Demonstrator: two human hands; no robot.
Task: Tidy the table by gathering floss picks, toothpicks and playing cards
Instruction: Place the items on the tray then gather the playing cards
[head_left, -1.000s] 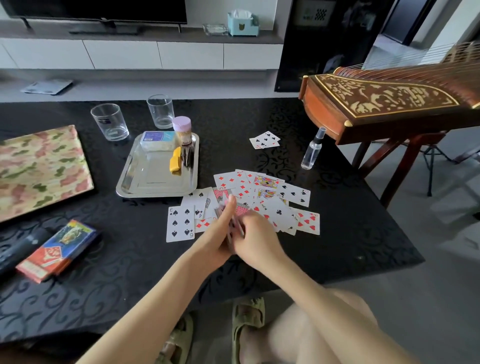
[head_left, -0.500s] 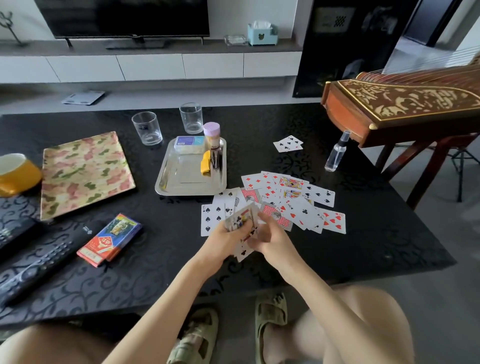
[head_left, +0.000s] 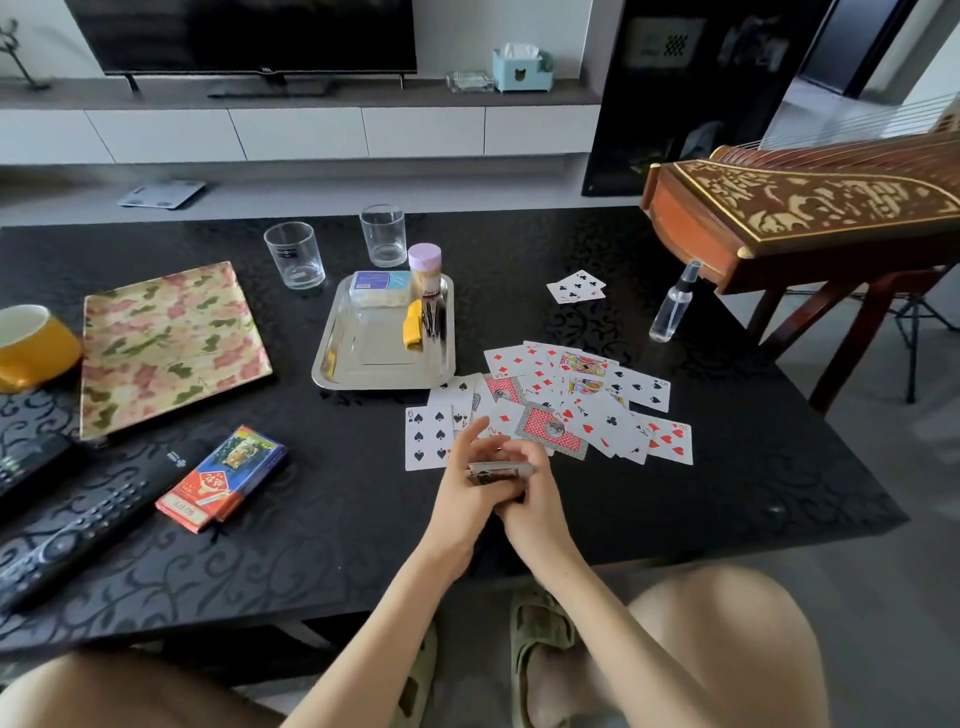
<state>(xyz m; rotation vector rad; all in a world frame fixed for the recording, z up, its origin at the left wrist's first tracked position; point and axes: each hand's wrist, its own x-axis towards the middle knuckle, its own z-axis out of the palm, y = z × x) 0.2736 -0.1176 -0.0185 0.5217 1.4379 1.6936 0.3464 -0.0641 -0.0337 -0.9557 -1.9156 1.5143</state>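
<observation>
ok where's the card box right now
In the head view the card box lies on the black table left of both hands, between the remote and the nine of spades.

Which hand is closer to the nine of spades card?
Left. The left hand sits right beside the nine of spades; the right hand is farther right, behind the held cards.

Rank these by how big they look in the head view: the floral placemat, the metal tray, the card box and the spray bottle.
1. floral placemat
2. metal tray
3. card box, though it lies nearer the camera
4. spray bottle
</observation>
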